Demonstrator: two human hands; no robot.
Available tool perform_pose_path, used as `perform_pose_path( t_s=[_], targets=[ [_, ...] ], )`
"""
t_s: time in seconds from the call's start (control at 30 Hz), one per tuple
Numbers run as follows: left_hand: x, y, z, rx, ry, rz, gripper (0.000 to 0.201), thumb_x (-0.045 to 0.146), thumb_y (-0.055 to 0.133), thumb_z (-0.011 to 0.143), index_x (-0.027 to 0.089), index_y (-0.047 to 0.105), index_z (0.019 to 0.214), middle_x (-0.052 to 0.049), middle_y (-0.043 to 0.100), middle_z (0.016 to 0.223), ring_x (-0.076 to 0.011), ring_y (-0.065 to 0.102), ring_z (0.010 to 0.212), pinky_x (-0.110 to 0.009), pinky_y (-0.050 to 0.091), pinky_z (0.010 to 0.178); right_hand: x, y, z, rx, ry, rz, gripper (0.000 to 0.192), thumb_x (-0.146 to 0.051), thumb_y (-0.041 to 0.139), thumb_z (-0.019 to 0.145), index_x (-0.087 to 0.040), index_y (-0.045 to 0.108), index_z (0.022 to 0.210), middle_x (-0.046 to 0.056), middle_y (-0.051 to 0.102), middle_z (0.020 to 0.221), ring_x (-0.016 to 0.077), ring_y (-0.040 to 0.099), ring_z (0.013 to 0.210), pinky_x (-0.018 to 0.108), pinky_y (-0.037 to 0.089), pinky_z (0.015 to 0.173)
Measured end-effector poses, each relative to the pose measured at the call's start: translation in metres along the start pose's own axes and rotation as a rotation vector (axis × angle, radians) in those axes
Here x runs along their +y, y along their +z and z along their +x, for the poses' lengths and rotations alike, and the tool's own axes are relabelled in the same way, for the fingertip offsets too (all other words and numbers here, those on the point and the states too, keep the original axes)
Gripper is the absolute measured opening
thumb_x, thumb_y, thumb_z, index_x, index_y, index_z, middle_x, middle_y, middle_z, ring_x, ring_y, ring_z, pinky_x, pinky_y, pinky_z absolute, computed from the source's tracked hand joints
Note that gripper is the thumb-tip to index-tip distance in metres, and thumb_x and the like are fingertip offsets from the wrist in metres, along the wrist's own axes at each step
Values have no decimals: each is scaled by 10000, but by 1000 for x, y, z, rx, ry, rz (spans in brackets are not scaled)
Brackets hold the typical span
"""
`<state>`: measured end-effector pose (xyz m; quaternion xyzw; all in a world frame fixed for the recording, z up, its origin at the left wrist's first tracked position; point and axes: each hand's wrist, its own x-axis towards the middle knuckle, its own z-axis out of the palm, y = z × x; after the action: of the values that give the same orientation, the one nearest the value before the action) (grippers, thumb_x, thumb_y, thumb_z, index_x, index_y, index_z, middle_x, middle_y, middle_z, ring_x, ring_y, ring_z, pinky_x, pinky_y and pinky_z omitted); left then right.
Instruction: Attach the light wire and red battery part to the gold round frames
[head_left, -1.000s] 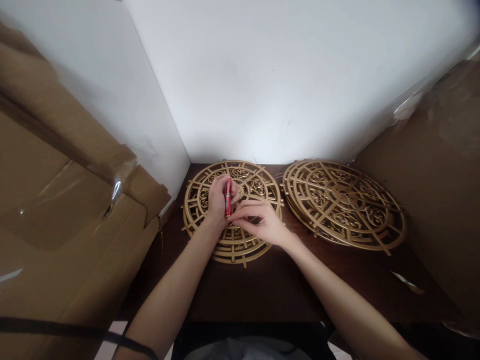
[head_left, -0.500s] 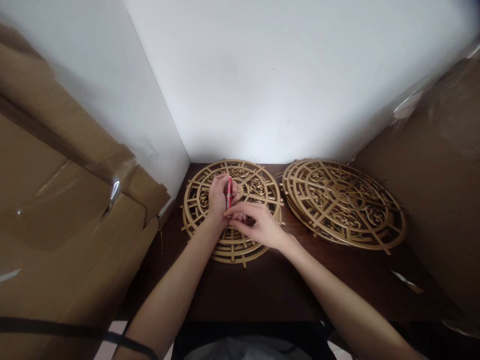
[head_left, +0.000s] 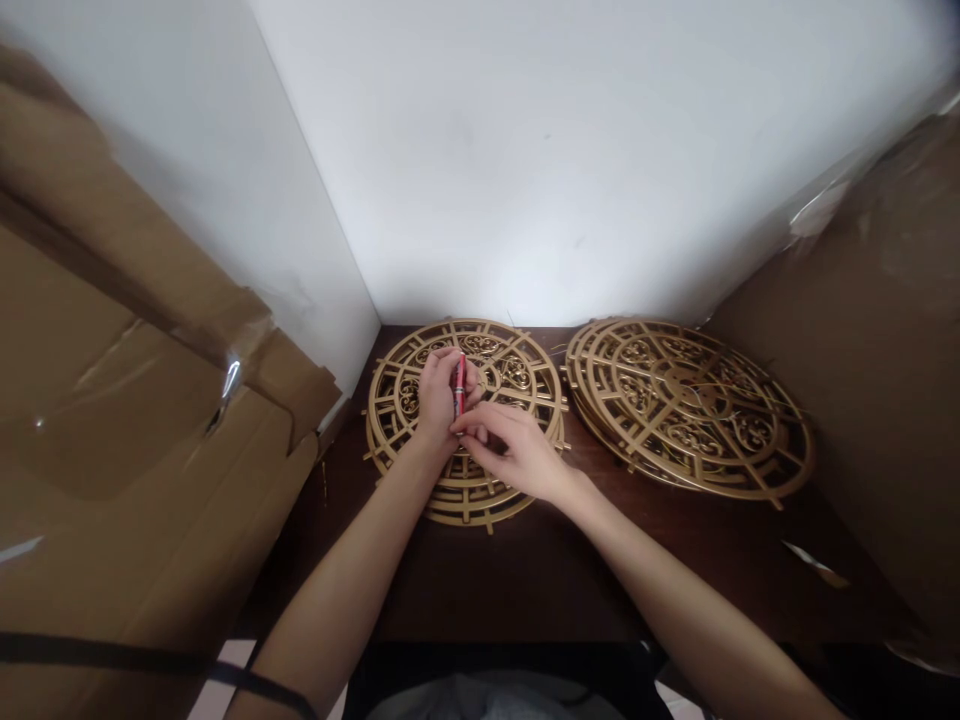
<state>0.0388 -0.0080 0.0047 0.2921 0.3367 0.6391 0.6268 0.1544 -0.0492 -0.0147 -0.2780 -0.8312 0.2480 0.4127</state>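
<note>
My left hand [head_left: 435, 405] grips a small red tube [head_left: 458, 387] upright over the middle of a stack of round gold openwork discs [head_left: 517, 375]. The fingertips of my right hand [head_left: 517, 450] pinch the tube's lower end, with the hand resting over the stack's near half. Both hands meet on the tube above the discs. The tube's bottom end is hidden by my fingers.
A second stack of gold discs [head_left: 686, 405] lies to the right on the dark wooden table [head_left: 555, 570]. Cardboard boxes stand at the left [head_left: 127, 430] and right [head_left: 877, 350]. A white wall [head_left: 540, 150] closes the back. A paper scrap [head_left: 814, 565] lies near the right box.
My right hand has slid slightly left and up along the tube's lower end. The left hand and tube have barely shifted.
</note>
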Motion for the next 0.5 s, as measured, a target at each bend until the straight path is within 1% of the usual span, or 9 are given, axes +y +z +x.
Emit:
perform_pose_path(
  t_s=[0.17,0.33,0.5],
  targets=[
    [-2,-2,0,-25,18,3,167,204,541,757,204,383,813,63,458,483,-67,352,352,-159,248,337,-1,-1,0,-14,-51,-71,180,-129,480,864,-174,604,986,22,588,790,116,536,687,230,456,653],
    [-4,-5,1,-47,26,14,182,233,552,765,207,381,820,65,467,501,-64,375,353,-153,255,343,-2,-1,0,-18,-46,-110,186,-114,478,844,-171,601,971,22,603,787,120,548,685,229,455,655],
    [-5,-5,1,-62,46,30,162,223,524,781,210,366,816,65,472,492,-71,378,354,-155,258,338,-3,0,0,-8,-54,-168,188,-106,466,827,-177,602,935,24,626,779,128,559,683,236,455,663]
  ],
)
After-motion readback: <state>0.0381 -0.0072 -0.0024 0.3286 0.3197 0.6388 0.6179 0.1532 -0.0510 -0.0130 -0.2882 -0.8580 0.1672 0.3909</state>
